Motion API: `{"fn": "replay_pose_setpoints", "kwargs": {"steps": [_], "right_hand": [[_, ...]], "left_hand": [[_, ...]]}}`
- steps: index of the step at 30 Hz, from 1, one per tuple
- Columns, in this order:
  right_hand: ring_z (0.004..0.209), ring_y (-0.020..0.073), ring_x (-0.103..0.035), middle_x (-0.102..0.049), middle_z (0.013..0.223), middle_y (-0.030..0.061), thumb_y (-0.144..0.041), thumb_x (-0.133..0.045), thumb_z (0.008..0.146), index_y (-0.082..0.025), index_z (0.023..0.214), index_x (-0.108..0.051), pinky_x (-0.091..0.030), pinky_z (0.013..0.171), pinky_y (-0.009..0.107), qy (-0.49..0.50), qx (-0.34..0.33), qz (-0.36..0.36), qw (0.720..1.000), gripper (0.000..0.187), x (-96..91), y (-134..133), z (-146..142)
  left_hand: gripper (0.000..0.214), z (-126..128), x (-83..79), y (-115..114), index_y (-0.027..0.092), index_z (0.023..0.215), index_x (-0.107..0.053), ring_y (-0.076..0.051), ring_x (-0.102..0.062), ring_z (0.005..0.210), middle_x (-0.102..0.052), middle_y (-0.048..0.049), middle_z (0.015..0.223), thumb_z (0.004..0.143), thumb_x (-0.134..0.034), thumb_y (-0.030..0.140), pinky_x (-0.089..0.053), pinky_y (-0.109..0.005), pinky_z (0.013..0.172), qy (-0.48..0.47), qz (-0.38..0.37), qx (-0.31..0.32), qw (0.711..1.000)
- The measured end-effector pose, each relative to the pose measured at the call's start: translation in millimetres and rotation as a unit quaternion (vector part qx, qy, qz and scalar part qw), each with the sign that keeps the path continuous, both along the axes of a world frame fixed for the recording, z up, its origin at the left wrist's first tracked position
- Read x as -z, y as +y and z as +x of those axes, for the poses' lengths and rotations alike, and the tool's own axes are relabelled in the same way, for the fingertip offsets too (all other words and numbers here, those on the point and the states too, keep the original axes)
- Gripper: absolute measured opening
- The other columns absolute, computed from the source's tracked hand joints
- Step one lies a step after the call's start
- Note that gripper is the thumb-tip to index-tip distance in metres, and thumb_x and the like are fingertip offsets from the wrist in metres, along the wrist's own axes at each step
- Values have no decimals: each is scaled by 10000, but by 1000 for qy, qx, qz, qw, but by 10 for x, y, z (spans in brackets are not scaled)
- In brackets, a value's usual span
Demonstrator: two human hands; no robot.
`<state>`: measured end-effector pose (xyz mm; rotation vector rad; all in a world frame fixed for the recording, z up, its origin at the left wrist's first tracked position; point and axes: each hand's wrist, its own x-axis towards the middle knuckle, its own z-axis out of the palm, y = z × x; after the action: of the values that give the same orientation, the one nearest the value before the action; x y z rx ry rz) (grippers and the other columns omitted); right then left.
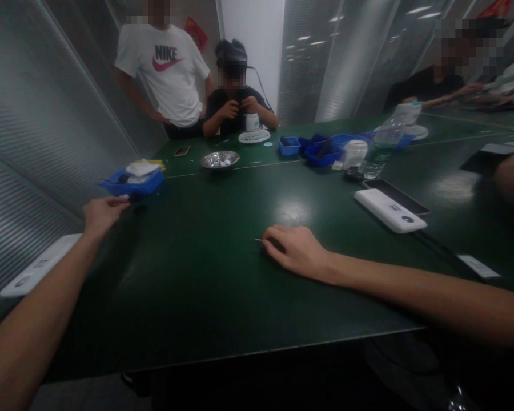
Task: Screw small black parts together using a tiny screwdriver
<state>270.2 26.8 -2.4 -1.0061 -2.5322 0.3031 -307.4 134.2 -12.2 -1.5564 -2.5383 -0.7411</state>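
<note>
My left hand [103,212] reaches far left across the dark green table [205,285]. Its fingers are closed at the near edge of a blue tray [133,184] that holds white cloth and a dark item; they seem to grip the tray's rim. My right hand [297,250] rests on the table's middle, fingers curled together around a thin needle-like metal piece [259,240] whose tip pokes out to the left.
A white power bank [389,210] and a dark phone [396,195] lie to the right. Farther back stand a metal bowl [220,160], several blue bins [321,153], a water bottle [381,145] and a small fan [253,136]. Other people sit and stand beyond the table.
</note>
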Motion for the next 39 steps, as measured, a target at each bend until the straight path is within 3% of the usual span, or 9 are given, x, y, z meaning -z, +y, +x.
{"fn": "replay_pose_setpoints", "kwargs": {"steps": [9, 17, 25, 29, 33, 39], "right_hand": [[690, 128, -584, -692, 949, 49, -326, -479, 1028, -166, 1060, -659, -386, 610, 260, -3, -2, -1, 1000, 243, 4, 6, 3], [684, 130, -577, -694, 961, 58, -332, -473, 1029, -166, 1062, -661, -377, 603, 263, -6, -2, 6, 1000, 254, 18, 16, 11], [703, 134, -592, -696, 964, 55, -328, -470, 1031, -159, 1067, -661, -400, 622, 267, -6, -3, -1, 1000, 258, -17, 0, -5], [685, 130, -584, -693, 958, 52, -332, -467, 1032, -162, 1068, -660, -395, 606, 267, -7, -4, -4, 1000, 259, -14, 3, -3], [701, 137, -594, -693, 960, 55, -333, -466, 1033, -164, 1071, -658, -401, 617, 268, -7, -2, -3, 1000, 258, -13, -2, -2], [702, 135, -597, -697, 969, 57, -330, -466, 1033, -164, 1071, -656, -400, 622, 266, -12, -3, -7, 1000, 255, -29, -5, -6]], "left_hand": [[392, -18, 17, 20, 146, 1138, -787, -219, -704, 885, -776, -88, 1039, 831, -734, 384, -500, -315, 951, 8, 2, 1, 1000], [389, 128, 3, 33, 195, 1135, -789, -230, -685, 947, -761, -50, 1101, 836, -728, 436, -503, -301, 870, -45, -63, -16, 997], [460, 187, -50, -3, 193, 1169, -774, -188, -668, 756, -769, -48, 1012, 811, -731, 479, -496, -243, 671, -57, -56, -31, 996], [403, 233, -64, 23, 160, 1129, -782, -190, -677, 730, -772, -70, 957, 818, -727, 410, -503, -263, 724, -31, -100, -15, 994], [360, 276, -46, 36, 126, 1116, -780, -212, -698, 792, -772, -101, 954, 847, -687, 346, -509, -276, 814, 19, -82, 30, 996], [365, 222, -11, 41, 140, 1137, -778, -230, -690, 893, -765, -92, 1051, 865, -694, 369, -503, -308, 910, 12, -63, 10, 998]]}}
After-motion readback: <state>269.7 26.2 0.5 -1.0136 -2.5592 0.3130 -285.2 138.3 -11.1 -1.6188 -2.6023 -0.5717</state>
